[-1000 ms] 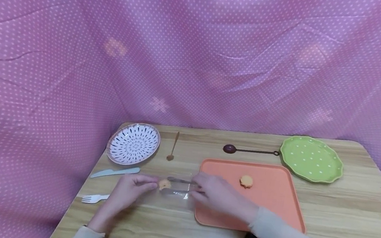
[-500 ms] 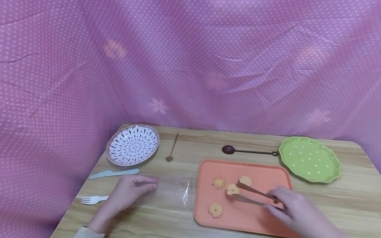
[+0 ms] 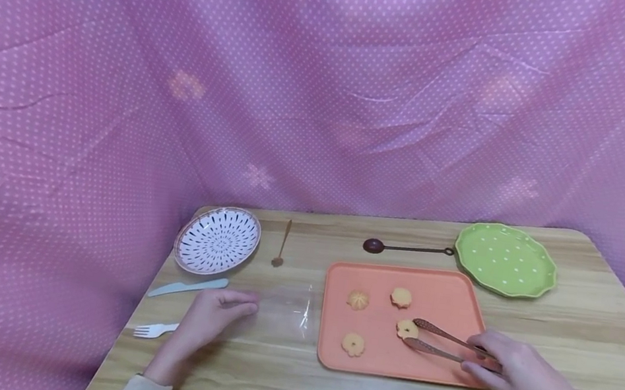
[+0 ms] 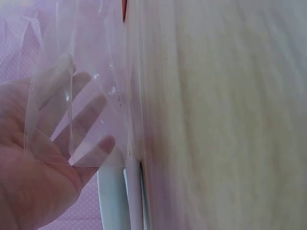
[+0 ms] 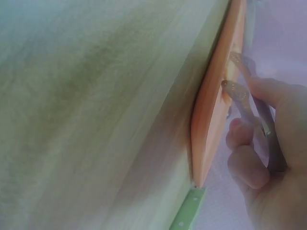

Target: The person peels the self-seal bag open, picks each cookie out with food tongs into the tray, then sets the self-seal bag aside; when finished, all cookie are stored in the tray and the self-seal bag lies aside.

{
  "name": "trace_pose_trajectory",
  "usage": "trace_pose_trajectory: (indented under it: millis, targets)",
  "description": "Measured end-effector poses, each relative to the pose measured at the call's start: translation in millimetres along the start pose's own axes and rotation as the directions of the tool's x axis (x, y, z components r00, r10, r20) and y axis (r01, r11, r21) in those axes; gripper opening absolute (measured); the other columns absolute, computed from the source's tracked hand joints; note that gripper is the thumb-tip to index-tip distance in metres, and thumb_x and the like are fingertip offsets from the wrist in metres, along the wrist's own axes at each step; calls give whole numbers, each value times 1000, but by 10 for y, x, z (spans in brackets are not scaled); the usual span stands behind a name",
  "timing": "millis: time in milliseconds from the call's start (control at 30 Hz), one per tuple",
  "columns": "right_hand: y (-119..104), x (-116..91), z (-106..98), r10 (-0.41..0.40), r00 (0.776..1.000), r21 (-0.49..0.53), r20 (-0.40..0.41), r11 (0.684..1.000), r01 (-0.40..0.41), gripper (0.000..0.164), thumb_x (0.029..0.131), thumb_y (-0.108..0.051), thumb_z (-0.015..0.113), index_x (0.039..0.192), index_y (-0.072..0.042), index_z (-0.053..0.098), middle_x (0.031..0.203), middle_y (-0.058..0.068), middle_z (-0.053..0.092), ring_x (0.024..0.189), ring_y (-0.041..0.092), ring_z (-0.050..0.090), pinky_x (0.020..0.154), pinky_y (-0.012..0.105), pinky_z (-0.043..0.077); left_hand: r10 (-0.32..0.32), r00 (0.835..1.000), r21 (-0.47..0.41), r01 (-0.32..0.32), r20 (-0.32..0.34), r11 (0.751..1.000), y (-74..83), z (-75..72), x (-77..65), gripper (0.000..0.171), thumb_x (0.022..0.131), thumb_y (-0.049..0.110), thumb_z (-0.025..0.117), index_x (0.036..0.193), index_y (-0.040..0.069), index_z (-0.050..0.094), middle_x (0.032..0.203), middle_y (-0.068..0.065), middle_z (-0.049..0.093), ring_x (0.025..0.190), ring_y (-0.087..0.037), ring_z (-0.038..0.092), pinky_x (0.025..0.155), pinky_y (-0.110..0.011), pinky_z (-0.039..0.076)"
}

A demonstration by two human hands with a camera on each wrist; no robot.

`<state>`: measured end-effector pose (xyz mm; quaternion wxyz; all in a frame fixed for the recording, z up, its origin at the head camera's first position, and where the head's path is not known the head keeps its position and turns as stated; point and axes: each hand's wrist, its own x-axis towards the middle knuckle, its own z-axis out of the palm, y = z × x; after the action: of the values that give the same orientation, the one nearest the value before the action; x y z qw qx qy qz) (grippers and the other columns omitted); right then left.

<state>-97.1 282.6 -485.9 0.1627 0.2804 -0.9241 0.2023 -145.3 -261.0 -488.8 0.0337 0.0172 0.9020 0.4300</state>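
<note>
My left hand pinches the left edge of a clear plastic bag lying on the table. In the left wrist view the hand's spread fingers show through the clear film. My right hand grips brown tongs over the orange tray. The tongs' tips are at a flower-shaped cookie with a hole, near the tray's middle; whether they squeeze it I cannot tell. Other cookies lie on the tray: a ridged one, a scalloped one and a flower-shaped one.
A patterned white dish stands at the back left, beside a small brown spoon. A pale blue knife and white fork lie left of my left hand. Behind the tray are a dark long-handled spoon and a green dotted plate.
My right hand has moved right with the tongs, from the bag to the tray. A cookie formerly beside my left fingers is gone from there. The left hand stays in place.
</note>
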Motion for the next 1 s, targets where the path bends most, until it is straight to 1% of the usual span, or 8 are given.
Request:
trace_pose_trajectory:
  millis: [167,367,467,533,633,733,833,1000]
  targets:
    - [-8,-17,-14,25,999,-33,-21,999,-25,34,72,-32,91,99,-27,71,84,-23,64,72,-11,50,59,10,41,12,1000,3,-12,3,1000,9,14,6,23,84,44,79,102,29,80,110,20,77,111,-5,72,109,-35,54]
    - [-36,-22,-72,85,995,97,-57,992,-80,33,74,-18,90,100,-24,70,77,-25,55,66,-11,44,56,6,35,5,1000,2,-5,3,1000,-6,32,2,18,83,42,80,99,33,80,109,20,77,110,-4,72,108,-34,55]
    - [-19,-57,-136,161,981,116,-111,982,-148,34,75,-15,89,103,-21,70,76,-25,57,65,-12,46,55,8,38,13,1000,2,-13,4,1000,-17,43,-3,16,84,39,81,99,32,80,109,20,77,109,-4,72,107,-33,56]
    - [23,-108,-189,242,958,100,-154,968,-229,31,77,-17,87,104,-19,71,72,-21,57,63,-11,45,52,13,37,18,1000,2,-18,8,1000,-21,50,-4,17,84,38,81,100,31,80,109,20,77,109,-4,72,106,-33,56]
    - [133,-227,-283,399,899,81,-183,917,-391,25,84,-24,83,105,-16,71,71,-10,62,63,-11,43,51,17,32,23,1000,-2,-23,17,1000,-20,54,-3,19,85,37,80,102,28,80,110,20,77,110,-4,72,106,-32,56]
    - [270,-374,-362,533,832,66,-153,846,-530,29,91,-32,75,107,-9,69,77,3,66,64,-12,40,52,19,28,24,1000,-5,-24,20,1000,-7,45,-6,21,84,38,80,102,27,80,111,19,77,111,-5,72,107,-33,55]
    - [367,-517,-407,626,774,30,-93,779,-627,39,97,-39,67,108,-2,66,80,7,65,64,-7,42,53,21,29,24,999,-1,-24,26,1000,1,31,-16,22,84,38,80,103,26,80,111,19,77,111,-5,72,107,-34,55]
    - [420,-663,-374,651,758,-82,-40,754,-651,43,99,-42,63,94,1,62,70,5,57,59,16,47,48,31,31,32,999,34,-33,23,999,-22,25,-41,18,84,37,80,101,30,80,111,19,77,110,-4,72,105,-31,57]
